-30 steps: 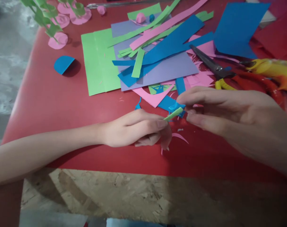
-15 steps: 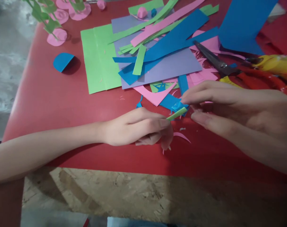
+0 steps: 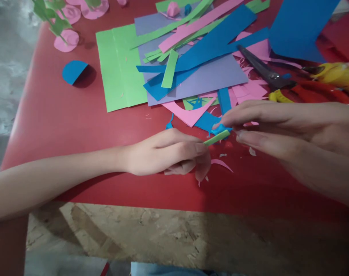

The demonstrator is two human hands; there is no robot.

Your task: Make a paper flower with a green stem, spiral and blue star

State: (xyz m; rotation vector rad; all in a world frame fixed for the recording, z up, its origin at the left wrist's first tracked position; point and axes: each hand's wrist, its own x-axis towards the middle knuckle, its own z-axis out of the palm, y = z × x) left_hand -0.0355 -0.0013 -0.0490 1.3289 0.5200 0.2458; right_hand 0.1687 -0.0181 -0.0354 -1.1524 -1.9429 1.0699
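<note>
A narrow green paper strip [image 3: 218, 137] is pinched in my left hand [image 3: 182, 155], its free end sticking out to the right. My left forearm rests along the red tabletop. Just beyond the strip's end, the thumb and fingers of my right hand [image 3: 266, 124] close around a small crumpled blue paper piece [image 3: 222, 128]. Whether the blue piece touches the green strip, I cannot tell. Beneath and behind it lie blue and pink paper scraps [image 3: 188, 114]. A thin pink sliver [image 3: 222, 165] lies below my hands.
Green card [image 3: 117, 73], purple card [image 3: 220, 76] and blue strips [image 3: 214, 42] pile up behind my hands. Scissors [image 3: 260, 67] lie at right, near yellow and red handles. Pink paper discs with green stems [image 3: 66, 39] stand far left, near a blue half-disc [image 3: 73, 72].
My right hand has shifted slightly to the right, its fingertips now over the blue piece. My left hand keeps hold of the green strip. The view has moved slightly.
</note>
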